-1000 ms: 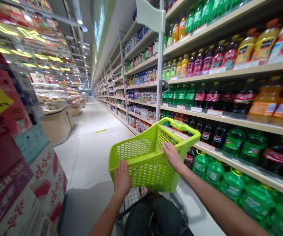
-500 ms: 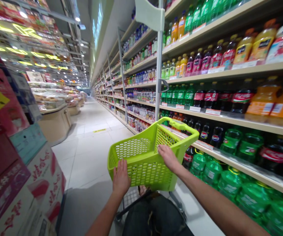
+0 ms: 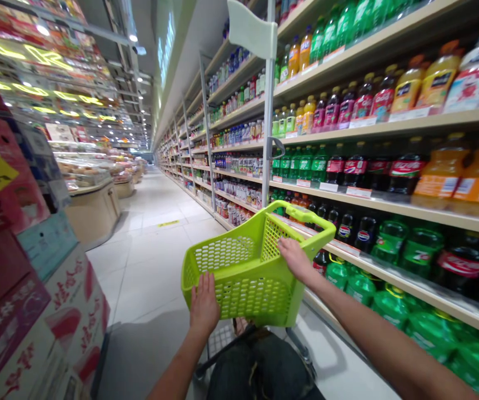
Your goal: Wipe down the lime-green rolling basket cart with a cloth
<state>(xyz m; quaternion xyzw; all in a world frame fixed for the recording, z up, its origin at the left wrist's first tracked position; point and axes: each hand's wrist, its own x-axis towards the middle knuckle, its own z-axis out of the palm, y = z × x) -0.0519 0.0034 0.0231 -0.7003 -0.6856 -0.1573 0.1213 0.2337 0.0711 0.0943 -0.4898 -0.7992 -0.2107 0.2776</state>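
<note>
A lime-green shopping cart point(image 3: 239, 272) with a perforated plastic basket stands sideways in front of me, its handle toward the shelf on the right. No goods show inside the basket. My left hand point(image 3: 205, 305) lies on the basket's near side at the left, fingers straight and flat over the rim. Farther right, my right hand point(image 3: 295, 259) has its fingers curled over the same rim, close to the handle end. Part of the cart's lower frame is hidden behind my dark clothing.
Tall shelves point(image 3: 373, 125) of bottled drinks line the right side, with large green bottles low down. Stacked cartons point(image 3: 51, 311) stand close on the left. A pale tiled aisle point(image 3: 151, 250) runs ahead past a display counter point(image 3: 91, 214).
My right hand has slid a little rightward along the rim toward the handle. My left hand and the cart are nearly where they were.
</note>
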